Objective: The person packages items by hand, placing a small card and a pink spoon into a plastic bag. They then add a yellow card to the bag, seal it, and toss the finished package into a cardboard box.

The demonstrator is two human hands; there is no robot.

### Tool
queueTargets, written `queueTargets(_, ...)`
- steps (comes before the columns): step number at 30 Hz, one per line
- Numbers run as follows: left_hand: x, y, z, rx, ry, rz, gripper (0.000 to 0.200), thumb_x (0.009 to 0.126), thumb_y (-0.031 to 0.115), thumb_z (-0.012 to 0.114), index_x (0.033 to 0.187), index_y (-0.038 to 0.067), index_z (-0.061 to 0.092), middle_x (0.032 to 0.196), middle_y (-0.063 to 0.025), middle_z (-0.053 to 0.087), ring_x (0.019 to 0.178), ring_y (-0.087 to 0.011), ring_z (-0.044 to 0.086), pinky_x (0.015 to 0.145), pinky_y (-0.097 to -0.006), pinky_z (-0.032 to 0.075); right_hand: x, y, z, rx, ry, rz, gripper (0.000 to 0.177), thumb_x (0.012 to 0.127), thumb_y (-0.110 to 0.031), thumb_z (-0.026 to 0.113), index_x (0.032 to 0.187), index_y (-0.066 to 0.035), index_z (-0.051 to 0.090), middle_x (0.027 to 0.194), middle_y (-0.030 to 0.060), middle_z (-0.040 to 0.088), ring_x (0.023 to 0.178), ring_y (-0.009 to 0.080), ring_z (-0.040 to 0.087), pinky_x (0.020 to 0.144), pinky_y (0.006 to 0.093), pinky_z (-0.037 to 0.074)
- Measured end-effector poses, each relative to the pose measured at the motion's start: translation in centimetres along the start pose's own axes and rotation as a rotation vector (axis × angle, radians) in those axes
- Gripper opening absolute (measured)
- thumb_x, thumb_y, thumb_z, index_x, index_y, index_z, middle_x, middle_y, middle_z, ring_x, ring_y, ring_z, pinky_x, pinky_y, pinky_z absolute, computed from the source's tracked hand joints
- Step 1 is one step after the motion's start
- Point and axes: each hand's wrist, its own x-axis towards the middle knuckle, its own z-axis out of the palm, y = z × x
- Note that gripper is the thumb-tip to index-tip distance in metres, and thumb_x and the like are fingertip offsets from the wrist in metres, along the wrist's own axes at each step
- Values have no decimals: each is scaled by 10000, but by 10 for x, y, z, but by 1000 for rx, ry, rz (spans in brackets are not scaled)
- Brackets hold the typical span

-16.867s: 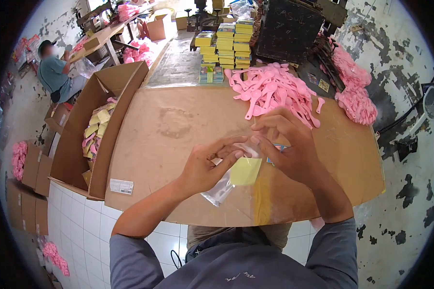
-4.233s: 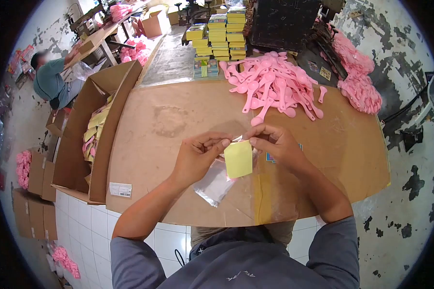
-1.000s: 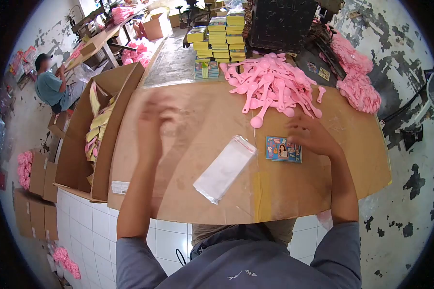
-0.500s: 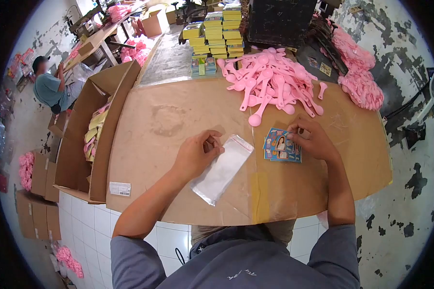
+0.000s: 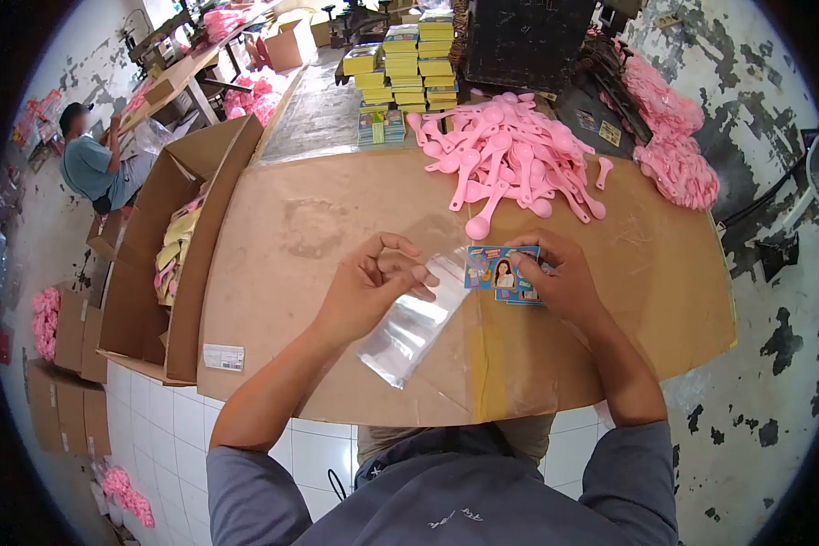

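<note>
My left hand [image 5: 373,282] pinches the top of a clear plastic bag [image 5: 408,320] and lifts it off the cardboard-covered table [image 5: 282,273]. My right hand [image 5: 555,278] holds a printed picture card [image 5: 491,268] by its right side, with the card's left edge close to the bag's mouth. More cards of the same kind [image 5: 523,296] lie under my right hand. A pile of pink plastic spoons [image 5: 510,159] lies just beyond both hands.
An open cardboard box [image 5: 168,246] with yellow and pink packets stands at the table's left edge. Stacks of yellow card packs [image 5: 409,68] and a dark machine [image 5: 528,45] sit at the back. More pink spoons [image 5: 673,164] lie far right. A seated person [image 5: 91,164] works far left.
My left hand has lifted the top of the bag off the table. My right hand has picked a card from the stack and moved it left toward the bag's mouth.
</note>
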Motion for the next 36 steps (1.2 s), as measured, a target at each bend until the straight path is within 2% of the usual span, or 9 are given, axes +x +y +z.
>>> queueTargets(7,-4,-6,8,193,-38,-23,394,969,43,709,1329,-11,556,994,-128,775,881,-156,745,771,-281,582,2,2,16,317,174,-176,207,952,-56,696,1158,-36,718,1009,21,715,845,68,645,726,243,516)
queueTargets(13,-7,-6,15,349,-101,3,470,974,33,695,1410,-20,528,1020,-125,775,916,-149,738,806,-284,576,-1,-7,5,-268,-177,-301,297,963,-39,693,1256,-9,651,1072,74,715,916,98,668,804,277,540)
queueTargets(16,-12,-4,21,479,-144,11,477,981,22,682,1427,-23,521,1038,-125,769,909,-136,723,797,-279,572,-8,-11,28,-197,-83,-362,305,936,-96,729,1236,-51,701,934,60,704,774,99,629,679,254,502)
queueTargets(19,-13,-1,26,448,-102,-14,448,990,22,669,1417,-14,538,1041,-109,764,884,-111,706,769,-259,561,-11,-12,35,-13,-81,-68,314,939,-98,726,1248,-53,699,975,69,722,820,127,665,703,268,517)
queueTargets(22,-12,-2,26,334,-22,13,412,997,29,663,1395,-7,561,1032,-95,760,866,-82,689,742,-234,546,-8,-3,30,172,-61,-56,342,936,-85,721,1276,-67,688,1028,94,722,896,174,684,762,302,534)
queueTargets(28,-10,-7,19,372,-17,-18,351,1007,25,645,1347,-35,581,1032,-107,758,835,-73,695,725,-221,561,3,0,16,-188,-390,-490,292,952,-69,674,1238,-10,672,1230,135,660,1050,249,669,914,360,525)
queueTargets(32,-7,-8,15,273,65,-7,321,1012,22,636,1322,-52,597,1045,-104,755,871,-73,693,753,-224,564,55,60,-68,-659,286,-293,288,948,-69,645,1225,11,652,1195,182,681,1099,319,660,963,392,510)
queueTargets(34,-6,-10,14,255,69,-12,316,1016,27,632,1322,-47,597,1049,-101,754,884,-71,691,766,-224,564,62,82,-104,-874,428,-251,296,956,-68,606,1239,15,634,1210,215,674,1123,389,645,969,467,511)
queueTargets(36,-5,-9,15,245,53,-25,316,1017,32,633,1322,-43,597,1052,-99,752,892,-72,691,774,-225,564,58,92,-114,-780,375,-153,315,945,-74,625,1249,10,629,1171,214,686,1084,387,659,958,465,516)
